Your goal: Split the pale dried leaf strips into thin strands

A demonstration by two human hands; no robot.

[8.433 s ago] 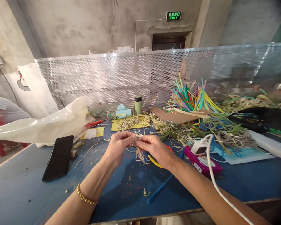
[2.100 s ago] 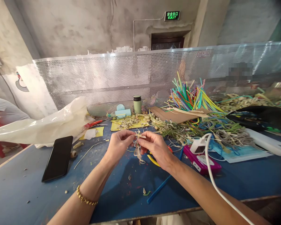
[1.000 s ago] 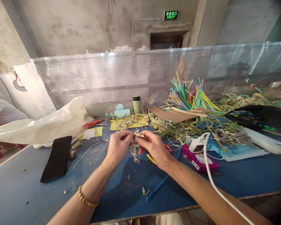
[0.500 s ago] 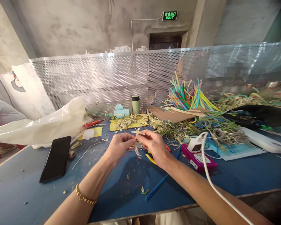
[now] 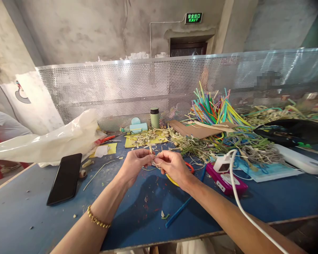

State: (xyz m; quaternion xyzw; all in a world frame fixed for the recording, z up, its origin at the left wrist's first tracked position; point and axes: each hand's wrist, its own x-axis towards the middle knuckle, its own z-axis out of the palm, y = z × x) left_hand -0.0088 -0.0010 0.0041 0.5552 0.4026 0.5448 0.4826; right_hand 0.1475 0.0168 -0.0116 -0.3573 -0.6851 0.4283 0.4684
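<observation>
My left hand (image 5: 134,165) and my right hand (image 5: 171,165) meet above the blue table (image 5: 29,215), fingertips pinched together. Between them they hold a small bundle of pale straw-like strips (image 5: 153,161); most of it is tucked inside my right fingers. A gold bracelet (image 5: 96,221) circles my left wrist. Scissors with red and yellow handles (image 5: 188,168) lie just beyond and under my right hand. A blue stick (image 5: 178,210) rests on the table below my right forearm.
A black phone (image 5: 65,177) lies to the left, a white plastic bag (image 5: 47,141) behind it. At right are a magenta device (image 5: 225,178) with a white charger and cable (image 5: 237,197), heaps of dried strips (image 5: 201,146) and coloured strips (image 5: 217,109). A perforated metal screen (image 5: 148,88) backs the table.
The dangling ends of the straw bundle have been gathered up into my fingers; they hung below my hands earlier. Both hands stay close together in the same place.
</observation>
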